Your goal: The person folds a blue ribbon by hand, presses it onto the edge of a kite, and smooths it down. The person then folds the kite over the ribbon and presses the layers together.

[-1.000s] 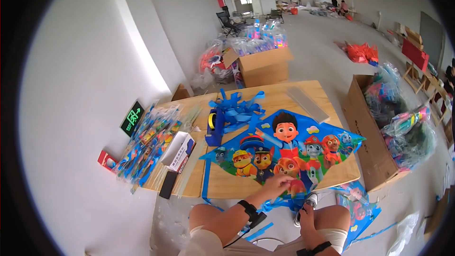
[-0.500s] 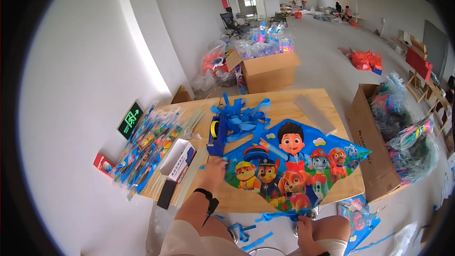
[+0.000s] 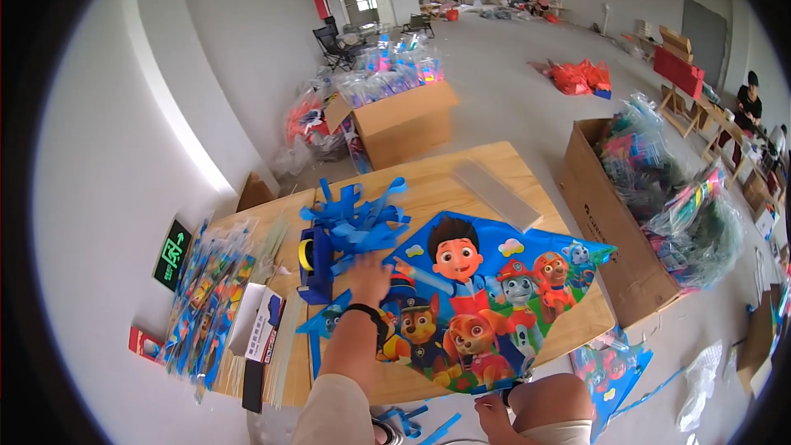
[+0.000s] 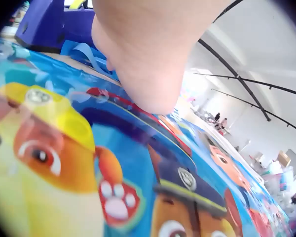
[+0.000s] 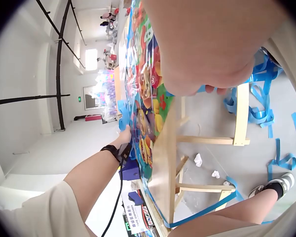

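A blue kite (image 3: 474,280) printed with cartoon dogs and a boy lies spread on the wooden table. My left hand (image 3: 368,278) reaches over its upper left edge, fingers at a pile of blue ribbon strips (image 3: 354,210). Those fingers are blurred in the head view and hidden behind the palm in the left wrist view; I cannot tell if they grip a strip. Just left of that hand is a blue tape dispenser (image 3: 315,268) with yellow tape. At the table's front edge my right hand (image 5: 207,54) has curled fingers holding the kite's lower edge, blue showing beside them.
Left on the table are packaged kite parts (image 3: 202,305), a white box (image 3: 255,325) and a black phone-like slab (image 3: 253,387). A clear flat strip (image 3: 494,194) lies at the back. Cartons (image 3: 408,128) full of bagged goods stand beyond and right. Ribbon scraps (image 5: 259,106) litter the floor.
My left hand has moved from over the kite's bottom to its left tip, then forward to the ribbon pile. The right hand stays at the front edge. The head view has turned right.
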Action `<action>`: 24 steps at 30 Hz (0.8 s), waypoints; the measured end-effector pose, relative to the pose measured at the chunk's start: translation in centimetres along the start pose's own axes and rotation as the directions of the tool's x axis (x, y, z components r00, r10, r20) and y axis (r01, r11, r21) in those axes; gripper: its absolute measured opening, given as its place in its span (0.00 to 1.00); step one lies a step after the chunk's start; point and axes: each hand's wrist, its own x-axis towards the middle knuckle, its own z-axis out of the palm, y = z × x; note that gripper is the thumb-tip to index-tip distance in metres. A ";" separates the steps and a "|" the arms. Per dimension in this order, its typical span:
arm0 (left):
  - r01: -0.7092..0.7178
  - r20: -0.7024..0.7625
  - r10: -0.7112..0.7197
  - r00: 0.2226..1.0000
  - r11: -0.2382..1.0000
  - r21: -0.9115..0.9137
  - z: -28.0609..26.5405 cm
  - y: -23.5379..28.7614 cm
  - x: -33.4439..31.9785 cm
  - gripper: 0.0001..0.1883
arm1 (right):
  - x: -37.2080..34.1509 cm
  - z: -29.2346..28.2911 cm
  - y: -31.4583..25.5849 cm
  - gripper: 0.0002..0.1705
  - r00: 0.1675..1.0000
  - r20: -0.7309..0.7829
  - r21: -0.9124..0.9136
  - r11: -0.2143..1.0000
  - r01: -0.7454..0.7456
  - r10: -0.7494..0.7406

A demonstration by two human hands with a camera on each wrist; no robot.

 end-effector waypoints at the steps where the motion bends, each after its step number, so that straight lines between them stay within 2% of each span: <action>1: -0.011 0.009 0.011 1.000 1.000 0.003 -0.2 -1.0 0.5 0.25 | -0.1 0.0 -0.1 0.13 1.000 -0.005 0.008 1.000 -0.011 0.011; 3: 0.133 0.100 -0.141 0.985 0.988 0.080 -1.0 -2.7 1.3 0.19 | -0.7 0.0 -2.1 0.14 0.992 0.048 0.032 0.993 -0.114 0.113; 4: 0.128 0.102 -0.137 0.985 0.988 0.090 -1.3 -2.9 1.3 0.19 | -0.4 0.2 -1.5 0.14 0.992 0.052 0.040 0.992 -0.120 0.118; 5: -0.046 0.052 0.042 0.998 0.996 0.071 -1.7 -3.0 1.5 0.16 | -0.1 0.4 -1.2 0.13 0.997 0.048 0.060 0.996 -0.060 0.057; 6: -0.220 0.000 0.220 0.976 0.974 0.060 -2.2 -3.0 1.5 0.12 | 0.1 0.5 -0.8 0.13 0.999 0.041 0.078 0.997 0.000 -0.003; 7: -0.225 0.001 0.225 0.974 0.972 0.062 -2.4 -2.7 1.4 0.12 | 0.3 0.7 -0.3 0.13 0.999 0.039 0.084 0.996 -0.002 -0.001; 9: -0.459 -0.191 0.447 0.874 0.888 -0.017 -3.4 -1.1 0.2 0.11 | -0.2 0.5 -1.1 0.13 0.994 0.094 0.129 0.989 -0.073 0.061; 10: -0.458 -0.271 0.432 0.860 0.888 -0.039 -3.7 -0.3 -0.5 0.08 | -0.4 0.5 -1.4 0.13 0.993 0.094 0.129 0.989 -0.077 0.065; 11: -0.459 -0.271 0.433 0.860 0.887 -0.040 -4.1 -0.3 -1.4 0.08 | -0.4 0.5 -1.6 0.13 0.995 0.085 0.124 0.991 -0.057 0.046; 13: -0.406 -0.185 0.367 0.912 0.874 -0.267 -5.4 -1.2 -4.0 0.05 | -0.2 0.4 -1.2 0.13 0.996 0.082 0.118 0.992 -0.037 0.027; 14: -0.398 -0.182 0.360 0.915 0.879 -0.262 -6.6 -2.1 -5.5 0.05 | 0.3 0.5 -0.5 0.12 0.997 0.073 0.063 0.998 0.019 -0.024; 15: -0.178 -0.020 0.182 0.983 0.927 -0.329 -7.7 -3.6 -7.3 0.05 | 0.2 0.4 -0.2 0.12 0.995 0.075 0.005 0.997 0.072 -0.072; 16: 0.060 0.157 -0.004 0.988 0.933 -0.355 -8.5 -5.4 -9.3 0.06 | 0.3 0.1 0.1 0.12 0.993 0.078 -0.047 0.995 0.093 -0.089; 17: 0.080 0.173 -0.021 0.985 0.938 -0.338 -8.7 -7.7 -11.3 0.06 | 0.4 0.0 0.2 0.10 0.992 0.096 -0.082 0.993 0.086 -0.078; 19: 0.270 0.134 -0.234 0.963 0.852 -0.448 -8.8 -12.7 -14.5 0.09 | 0.3 0.0 0.7 0.09 0.986 0.148 0.118 0.991 0.056 -0.073; 20: 0.281 0.134 -0.247 0.960 0.856 -0.435 -8.5 -15.2 -16.1 0.09 | 0.3 0.0 0.7 0.09 0.984 0.168 0.143 0.989 0.035 -0.059; 22: 0.027 -0.149 -0.067 0.987 0.968 -0.251 -7.0 -19.1 -18.7 0.13 | 0.2 -0.3 0.3 0.08 0.980 0.198 0.170 0.985 -0.008 -0.026; 24: 0.048 -0.130 -0.086 0.988 0.961 -0.271 -6.0 -20.6 -20.1 0.16 | -0.2 -0.5 0.0 0.07 0.978 0.209 0.158 0.987 -0.009 -0.025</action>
